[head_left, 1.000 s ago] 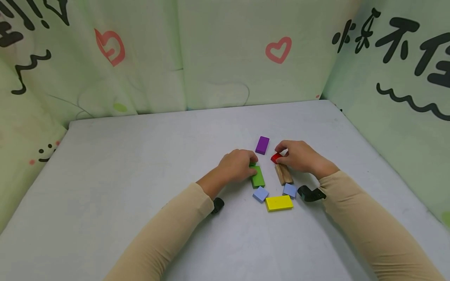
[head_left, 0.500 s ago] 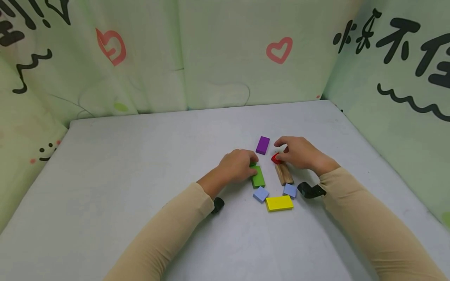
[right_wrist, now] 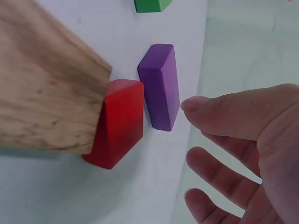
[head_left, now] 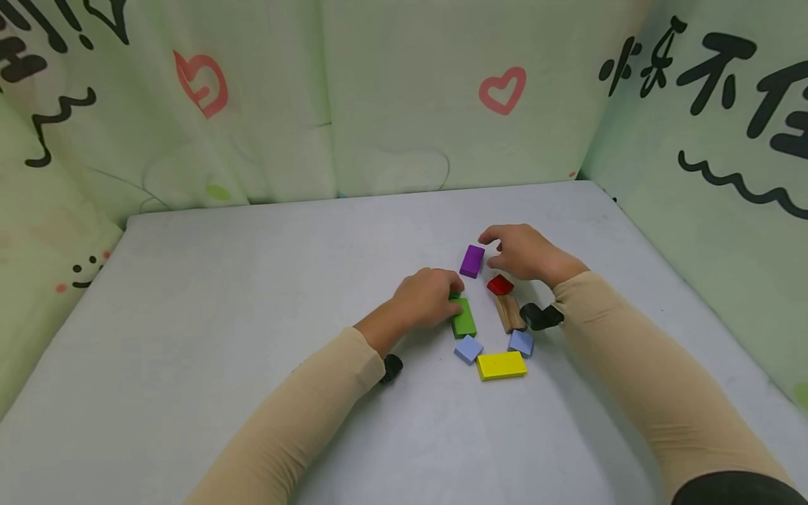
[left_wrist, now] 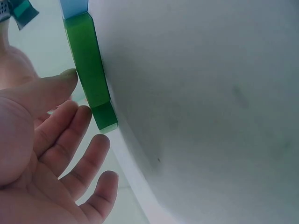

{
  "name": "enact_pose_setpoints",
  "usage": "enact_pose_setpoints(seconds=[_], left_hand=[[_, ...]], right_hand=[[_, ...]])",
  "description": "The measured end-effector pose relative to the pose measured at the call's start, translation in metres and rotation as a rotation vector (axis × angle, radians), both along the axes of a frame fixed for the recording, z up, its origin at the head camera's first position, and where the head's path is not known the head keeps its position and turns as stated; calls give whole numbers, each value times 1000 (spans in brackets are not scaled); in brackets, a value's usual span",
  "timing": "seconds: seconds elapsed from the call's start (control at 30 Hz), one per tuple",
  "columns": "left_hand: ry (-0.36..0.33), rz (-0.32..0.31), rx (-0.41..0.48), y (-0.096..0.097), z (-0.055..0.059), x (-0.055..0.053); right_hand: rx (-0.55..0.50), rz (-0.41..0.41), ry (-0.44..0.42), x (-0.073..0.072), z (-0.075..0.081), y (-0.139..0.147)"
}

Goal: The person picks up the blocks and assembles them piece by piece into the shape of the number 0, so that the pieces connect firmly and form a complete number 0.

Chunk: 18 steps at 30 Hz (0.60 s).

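My left hand (head_left: 428, 298) rests at the left of a light green block (head_left: 463, 319) and a small dark green block (left_wrist: 105, 116) joined end to end. In the left wrist view its thumb tip touches the longer one, with fingertips right at the smaller. My right hand (head_left: 525, 252) hovers beside the purple block (head_left: 472, 261), thumb and fingers apart and holding nothing. In the right wrist view its thumb tip is close to that block's side. A red block (head_left: 500, 285) sits against the end of a wood-grained block (head_left: 510, 313), free of my fingers.
Two light blue blocks (head_left: 468, 349) stand at the near ends of the green and wooden pieces. A yellow block (head_left: 501, 365) lies between them, closest to me. The white table (head_left: 252, 315) meets green printed curtains (head_left: 404, 105) at the back and sides.
My right hand has let go of the red block and moved up and left, to the purple block. The left hand stays at the green blocks.
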State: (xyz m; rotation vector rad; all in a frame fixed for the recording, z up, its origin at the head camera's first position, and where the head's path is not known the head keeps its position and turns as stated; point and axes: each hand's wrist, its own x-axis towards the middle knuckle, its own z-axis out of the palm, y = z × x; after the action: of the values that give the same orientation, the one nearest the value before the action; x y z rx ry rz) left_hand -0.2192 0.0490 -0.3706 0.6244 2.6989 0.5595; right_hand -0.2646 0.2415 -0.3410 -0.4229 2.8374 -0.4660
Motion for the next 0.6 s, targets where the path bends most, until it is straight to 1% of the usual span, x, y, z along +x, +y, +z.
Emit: enact_pose_setpoints(seconds=[0.1, 0.23, 0.43, 0.6], left_hand=[[5, -1, 5, -1, 0, 0], [9, -5, 16, -1, -1, 0], [17, -18, 15, -2, -1, 1], [18, -16, 18, -2, 0, 1]], right_hand=[[18, 13, -6, -6, 0, -6], [22, 18, -27, -11, -3, -12], [5, -18, -74, -12, -8, -16], [4, -7, -99, -13, -10, -16]])
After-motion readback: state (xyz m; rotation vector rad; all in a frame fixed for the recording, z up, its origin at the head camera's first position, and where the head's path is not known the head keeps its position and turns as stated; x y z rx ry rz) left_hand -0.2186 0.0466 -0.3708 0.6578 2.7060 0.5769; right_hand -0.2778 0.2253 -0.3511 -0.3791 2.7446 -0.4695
